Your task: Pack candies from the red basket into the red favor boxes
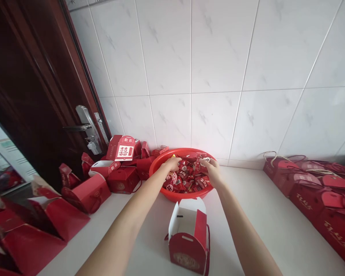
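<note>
A red plastic basket full of small red wrapped packets stands against the tiled wall. My left hand reaches into its left side, fingers bent down among the packets, a bit of yellow at the fingertips. At the basket's right side my right hand has its fingers closed on a red packet with a white label. Nearer to me, between my forearms, a red gift box stands with its top open, showing a white inside and a small dark mark. Red cord handles hang at its sides.
Several red boxes crowd the table's left side, some with open flaps. Rows of red boxes with cord handles line the right side. A dark wooden door with a metal handle is at the left.
</note>
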A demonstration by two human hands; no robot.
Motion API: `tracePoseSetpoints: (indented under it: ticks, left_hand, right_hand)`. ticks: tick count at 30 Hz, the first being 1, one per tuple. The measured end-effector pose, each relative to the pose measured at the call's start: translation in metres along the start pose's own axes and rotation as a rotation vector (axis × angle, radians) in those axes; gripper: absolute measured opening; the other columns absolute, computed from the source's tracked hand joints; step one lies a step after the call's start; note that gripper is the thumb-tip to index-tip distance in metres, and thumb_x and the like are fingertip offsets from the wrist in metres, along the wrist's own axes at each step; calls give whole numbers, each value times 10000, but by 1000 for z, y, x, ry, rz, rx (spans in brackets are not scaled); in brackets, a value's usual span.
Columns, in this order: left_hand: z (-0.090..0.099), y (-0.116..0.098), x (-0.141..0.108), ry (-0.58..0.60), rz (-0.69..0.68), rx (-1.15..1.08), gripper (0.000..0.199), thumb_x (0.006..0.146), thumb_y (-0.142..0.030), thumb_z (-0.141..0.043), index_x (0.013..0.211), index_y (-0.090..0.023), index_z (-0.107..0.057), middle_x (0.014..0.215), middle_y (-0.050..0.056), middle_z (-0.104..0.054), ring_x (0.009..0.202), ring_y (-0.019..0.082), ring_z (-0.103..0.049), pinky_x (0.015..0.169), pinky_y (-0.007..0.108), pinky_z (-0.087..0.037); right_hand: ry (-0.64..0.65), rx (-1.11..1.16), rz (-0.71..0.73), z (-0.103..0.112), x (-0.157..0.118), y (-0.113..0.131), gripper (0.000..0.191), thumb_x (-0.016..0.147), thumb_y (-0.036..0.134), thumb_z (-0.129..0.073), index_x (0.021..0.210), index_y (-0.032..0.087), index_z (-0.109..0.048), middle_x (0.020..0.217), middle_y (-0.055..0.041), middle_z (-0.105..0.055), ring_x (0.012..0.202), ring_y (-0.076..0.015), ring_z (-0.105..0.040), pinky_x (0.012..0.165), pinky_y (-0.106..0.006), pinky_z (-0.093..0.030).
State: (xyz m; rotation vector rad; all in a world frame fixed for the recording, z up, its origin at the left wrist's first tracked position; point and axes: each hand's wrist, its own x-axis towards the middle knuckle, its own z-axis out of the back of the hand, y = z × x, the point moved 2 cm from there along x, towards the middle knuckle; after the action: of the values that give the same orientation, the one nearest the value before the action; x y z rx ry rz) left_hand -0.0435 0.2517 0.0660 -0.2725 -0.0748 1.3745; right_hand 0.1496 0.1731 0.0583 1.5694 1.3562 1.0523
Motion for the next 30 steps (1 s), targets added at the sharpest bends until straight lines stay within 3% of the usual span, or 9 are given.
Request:
tracePoseSetpoints:
  ticks: [4, 7, 9, 11, 17, 25, 28, 30]
  left_hand:
    - [0, 0, -3, 30, 64, 11, 364, 973, -362, -595, 1283, -172, -580, 1287, 108, -602, 1096, 237, -630, 913, 457, -561]
    - [2, 3, -3, 17, 53, -59, 241, 897, -316, -687, 1085, -165, -684, 1121, 76, -683, 977, 226, -661, 843, 376, -557]
    - [5, 5, -3, -34, 24, -137, 114, 811, -269, -744, 860, -170, -718, 934, 36, -719, 869, 210, -663, 756, 305, -519]
    - [10, 5, -3, -108, -17, -228, 123, 767, -289, -751, 749, -178, -700, 832, 8, -716, 814, 191, -646, 689, 269, -473]
    - [21, -5, -15, -238, -127, -457, 297, 797, -479, -657, 778, -183, -657, 778, -1, -674, 716, 149, -582, 618, 247, -422]
    - [23, -3, -33, -302, -123, -458, 367, 813, -414, -655, 567, -193, -496, 559, -35, -483, 599, 136, -520, 587, 253, -392]
    - [22, 7, -31, -383, -57, -395, 317, 832, -369, -654, 595, -192, -539, 607, -9, -554, 676, 174, -593, 645, 275, -438]
    - [22, 13, -29, -427, -27, -349, 171, 822, -297, -674, 702, -185, -629, 746, 31, -658, 811, 212, -650, 737, 296, -481]
  right_hand:
    - [4, 0, -13, 0, 0, 0, 302, 592, 427, -825, 727, 223, -647, 740, -8, -725, 730, -224, -702, 677, -326, -550]
    - [2, 4, -10, 1, 1, 0, 294, 598, 420, -821, 703, 229, -624, 727, 4, -709, 752, -221, -702, 696, -323, -550]
    - [0, 6, -6, 0, 1, 0, 289, 603, 413, -818, 692, 228, -614, 722, 10, -703, 752, -215, -700, 704, -321, -552]
    - [0, 7, -4, 0, 1, -1, 287, 603, 410, -819, 695, 223, -622, 724, 6, -707, 730, -210, -693, 692, -323, -554]
    - [-8, 19, -3, -1, -1, 2, 275, 598, 392, -821, 676, 222, -619, 714, 5, -706, 717, -205, -687, 673, -316, -554]
    - [19, 50, -27, 0, -2, 4, 235, 609, 381, -800, 706, 220, -660, 737, -4, -730, 738, -210, -704, 692, -316, -567]
    - [16, 52, -30, 0, -1, 4, 249, 603, 381, -808, 706, 219, -649, 722, -3, -730, 719, -215, -710, 689, -321, -572]
    - [2, 54, -33, 1, -1, 3, 262, 597, 375, -819, 694, 218, -633, 713, -1, -728, 707, -216, -711, 668, -319, -572]
